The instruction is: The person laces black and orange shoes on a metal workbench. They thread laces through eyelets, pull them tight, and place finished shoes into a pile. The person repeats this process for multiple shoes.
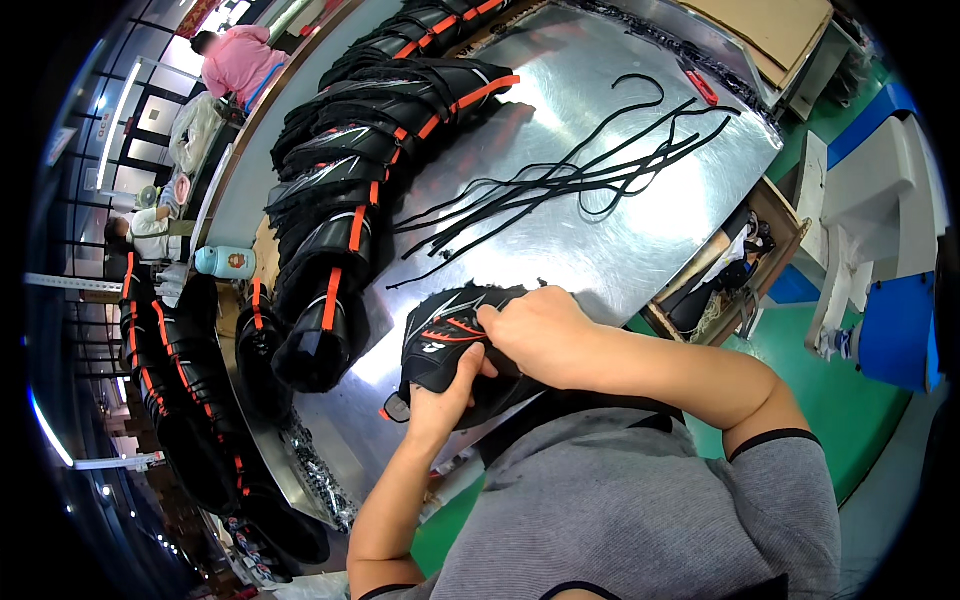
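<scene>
A black shoe [450, 345] is held in both hands at the near edge of the shiny metal table [600, 240], close to the person's chest. The shoe is dark all over. Thin white lines and small red marks are seen on its side, and a little red tab sticks out at its lower end. Its top part is hidden under the hands.

The shoe is held from below by the left hand [440, 395]. The grip is closed around it, with the thumb pressed up on its side. The right hand [535, 330] is laid over the top of the shoe, and its fingers are curled tight onto it. What is pinched under those fingers cannot be seen.

Just past the shoe, a bunch of long black laces [560, 185] is spread loose on the table. A red tool [700, 85] is seen at the far edge, near a brown cardboard sheet [770, 30].

To the left, a long row of black shoes with orange stripes [370, 160] is lined up across the table. More of them are stacked in a second pile [180, 380] further left. A pale blue bottle [225, 262] is laid between the two piles.

An open wooden drawer [730, 270] is seen at the right, under the table edge, above a green floor [840, 400]. Far off, a person in a pink top [240, 60] is seen.
</scene>
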Available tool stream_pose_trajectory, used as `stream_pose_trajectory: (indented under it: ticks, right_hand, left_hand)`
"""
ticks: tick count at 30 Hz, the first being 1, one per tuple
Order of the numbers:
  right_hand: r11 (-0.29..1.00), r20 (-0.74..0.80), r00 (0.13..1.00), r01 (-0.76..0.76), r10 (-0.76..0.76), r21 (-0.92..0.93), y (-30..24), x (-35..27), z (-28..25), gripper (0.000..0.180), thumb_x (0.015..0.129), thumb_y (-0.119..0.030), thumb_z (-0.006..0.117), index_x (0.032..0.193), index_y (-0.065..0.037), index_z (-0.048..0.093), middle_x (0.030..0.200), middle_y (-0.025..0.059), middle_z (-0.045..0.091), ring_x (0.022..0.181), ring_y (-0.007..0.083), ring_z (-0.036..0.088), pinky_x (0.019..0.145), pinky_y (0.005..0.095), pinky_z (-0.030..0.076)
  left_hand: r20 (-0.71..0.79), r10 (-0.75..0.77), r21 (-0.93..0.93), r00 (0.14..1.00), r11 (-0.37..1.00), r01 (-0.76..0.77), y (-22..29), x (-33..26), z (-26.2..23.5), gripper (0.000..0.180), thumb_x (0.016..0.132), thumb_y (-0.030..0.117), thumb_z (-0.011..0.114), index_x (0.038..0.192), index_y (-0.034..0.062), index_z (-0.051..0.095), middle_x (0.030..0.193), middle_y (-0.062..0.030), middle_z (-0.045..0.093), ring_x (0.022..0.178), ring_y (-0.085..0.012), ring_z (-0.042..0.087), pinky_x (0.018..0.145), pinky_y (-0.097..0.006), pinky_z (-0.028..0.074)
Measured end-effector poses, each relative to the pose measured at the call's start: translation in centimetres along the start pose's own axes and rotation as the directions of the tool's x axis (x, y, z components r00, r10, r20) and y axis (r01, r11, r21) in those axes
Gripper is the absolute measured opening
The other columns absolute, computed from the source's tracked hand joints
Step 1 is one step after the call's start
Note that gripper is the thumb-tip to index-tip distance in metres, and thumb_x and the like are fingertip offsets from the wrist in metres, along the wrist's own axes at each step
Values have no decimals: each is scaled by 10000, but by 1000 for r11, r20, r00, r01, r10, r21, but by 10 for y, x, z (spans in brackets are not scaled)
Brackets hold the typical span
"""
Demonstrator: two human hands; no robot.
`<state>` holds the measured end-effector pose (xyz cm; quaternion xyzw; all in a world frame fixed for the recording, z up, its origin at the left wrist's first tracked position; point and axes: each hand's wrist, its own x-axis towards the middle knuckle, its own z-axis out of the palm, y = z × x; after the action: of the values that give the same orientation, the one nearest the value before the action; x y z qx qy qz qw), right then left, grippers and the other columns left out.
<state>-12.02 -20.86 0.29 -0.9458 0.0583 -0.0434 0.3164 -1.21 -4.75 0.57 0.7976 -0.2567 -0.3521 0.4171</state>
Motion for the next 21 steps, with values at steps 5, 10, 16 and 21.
stream_pose_trajectory:
  ticks: [5, 10, 16, 21]
  right_hand:
    - [981, -85, 994, 45, -62, -189, -9, 5, 20, 230, 795, -110, 673, 963, 9, 571, 757, 103, 706, 690, 298, 723, 584, 385, 546]
    - [993, -40, 993, -111, 109, -49, 12, 5, -23, 148, 889, -160, 637, 972, -38, 643, 813, 152, 728, 762, 319, 725, 660, 408, 557]
    - [946, -619, 775, 94, 126, 310, 45, 23, 49, 137, 980, -192, 608, 1013, -62, 634, 861, 146, 709, 760, 369, 685, 669, 439, 533]
    - [888, -537, 819, 77, 203, 453, 46, 24, 47, 127, 988, -179, 594, 993, -55, 622, 852, 144, 703, 728, 377, 670, 642, 442, 517]
  left_hand:
    - [59, 21, -128, 998, 992, -13, 8, 8, -4, 231, 1004, 194, 578, 907, 7, 671, 750, -37, 685, 522, -80, 521, 488, -239, 421]
    - [210, -225, -311, 951, 907, 283, 0, 30, -29, 232, 975, 255, 619, 866, 55, 665, 760, -45, 672, 591, -90, 515, 601, -237, 380]
    - [277, -240, -396, 930, 854, 338, -1, 41, -30, 193, 898, 272, 764, 936, 104, 678, 833, 25, 629, 729, -81, 512, 649, -245, 383]
    - [191, -360, -339, 913, 849, 405, 1, 43, -22, 235, 832, 181, 831, 978, 122, 655, 823, 47, 580, 720, -76, 486, 647, -246, 369]
